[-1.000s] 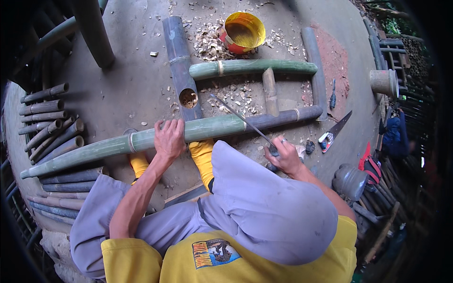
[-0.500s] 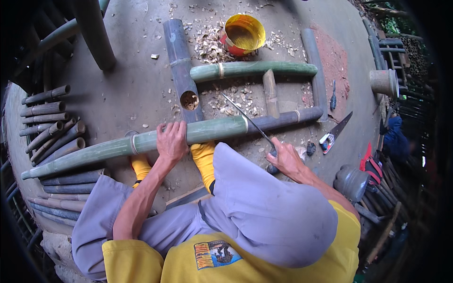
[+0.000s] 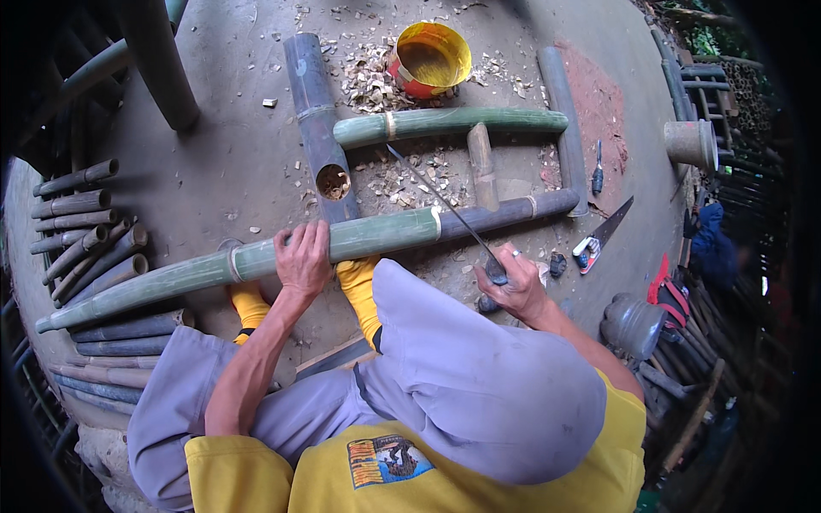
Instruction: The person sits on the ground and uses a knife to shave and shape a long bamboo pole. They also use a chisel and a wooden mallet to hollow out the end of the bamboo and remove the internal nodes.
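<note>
A long green bamboo pole (image 3: 171,279) lies slantwise in front of me, its pale cut rim at the right end meeting a dark bamboo piece (image 3: 505,212). My left hand (image 3: 303,259) rests over the pole with its fingers wrapped on top, pressing it. In my right hand (image 3: 520,285) is the dark handle of a long thin-bladed tool (image 3: 440,202); whether it is a knife or a file I cannot tell. Its blade crosses the pole's cut end and points away to the upper left. My yellow-covered feet (image 3: 360,295) are close under the pole.
Beyond the pole are an upright-laid dark bamboo with a round hole (image 3: 318,111), a green crosspiece (image 3: 453,124) and a yellow bucket (image 3: 430,64) among chips. A hand saw (image 3: 603,235) and screwdriver (image 3: 597,171) lie right. Cut bamboo lengths (image 3: 73,203) are stacked left.
The tool has slid a little farther away across the pole's end, and my right hand has turned slightly with it. My left hand stays on the pole. The whole view has shifted slightly.
</note>
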Action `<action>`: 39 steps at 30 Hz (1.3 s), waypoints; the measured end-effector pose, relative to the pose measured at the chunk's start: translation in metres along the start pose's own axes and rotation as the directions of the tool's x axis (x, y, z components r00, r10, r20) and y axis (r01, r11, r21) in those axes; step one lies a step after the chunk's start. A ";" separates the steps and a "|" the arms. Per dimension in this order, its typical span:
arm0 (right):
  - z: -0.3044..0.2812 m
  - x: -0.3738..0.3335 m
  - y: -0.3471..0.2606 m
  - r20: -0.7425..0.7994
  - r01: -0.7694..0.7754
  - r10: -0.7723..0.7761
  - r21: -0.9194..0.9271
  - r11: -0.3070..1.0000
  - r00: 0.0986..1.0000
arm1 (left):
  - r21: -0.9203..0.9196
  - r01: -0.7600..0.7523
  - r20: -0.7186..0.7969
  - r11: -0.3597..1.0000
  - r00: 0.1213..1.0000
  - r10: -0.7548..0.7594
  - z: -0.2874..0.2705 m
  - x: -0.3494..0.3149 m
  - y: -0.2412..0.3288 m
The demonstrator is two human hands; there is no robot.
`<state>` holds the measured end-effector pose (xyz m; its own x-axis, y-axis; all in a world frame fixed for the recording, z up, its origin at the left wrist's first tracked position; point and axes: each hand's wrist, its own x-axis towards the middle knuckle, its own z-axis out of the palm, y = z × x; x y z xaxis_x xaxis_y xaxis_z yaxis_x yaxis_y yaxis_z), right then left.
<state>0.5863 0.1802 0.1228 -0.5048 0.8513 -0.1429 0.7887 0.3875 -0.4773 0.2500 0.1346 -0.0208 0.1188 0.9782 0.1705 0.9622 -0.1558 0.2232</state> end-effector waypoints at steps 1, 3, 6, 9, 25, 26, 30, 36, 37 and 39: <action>0.003 -0.002 0.008 0.005 0.011 -0.011 -0.014 1.000 1.000 | 0.008 -0.014 -0.025 1.000 1.000 0.014 0.000 0.003 0.000; 0.004 -0.008 0.021 0.244 -0.237 0.279 -0.189 0.953 0.929 | -0.030 -0.021 0.049 0.999 0.999 0.023 -0.004 0.005 0.001; -0.008 0.004 0.001 0.202 -0.248 0.260 -0.082 0.965 0.944 | -0.045 0.022 0.342 0.999 0.940 -0.005 -0.017 0.019 -0.003; -0.017 0.019 -0.024 -0.027 -0.028 0.030 0.081 0.996 0.999 | -0.097 0.141 0.725 0.985 0.688 -0.027 -0.028 0.049 -0.021; 0.009 -0.010 0.033 0.328 -0.299 0.339 -0.165 0.940 0.882 | -0.095 0.062 0.371 0.994 0.928 -0.022 -0.013 0.014 -0.010; -0.005 0.005 0.013 0.420 -0.330 0.383 -0.196 0.923 0.823 | -0.083 0.068 0.361 0.994 0.932 -0.034 -0.011 0.016 -0.009; -0.014 0.014 -0.026 0.024 -0.070 0.069 0.036 0.997 0.997 | -0.079 0.074 0.272 0.994 0.961 -0.049 -0.009 0.008 -0.008; 0.004 -0.011 0.010 0.268 -0.273 0.308 -0.158 0.949 0.913 | -0.083 0.042 0.220 0.996 0.975 -0.023 -0.004 0.009 -0.007; -0.001 -0.003 0.014 0.331 -0.331 0.366 -0.160 0.930 0.870 | -0.064 0.045 0.180 0.997 0.983 -0.033 -0.002 0.015 -0.008; -0.007 -0.004 -0.016 0.210 -0.253 0.257 -0.044 0.966 0.943 | -0.060 0.045 0.170 0.997 0.985 -0.035 -0.004 0.001 -0.004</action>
<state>0.5786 0.1729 0.1370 -0.3472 0.8284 -0.4396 0.9055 0.1742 -0.3869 0.2449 0.1360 -0.0175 0.1254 0.9921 -0.0030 0.9503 -0.1193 0.2876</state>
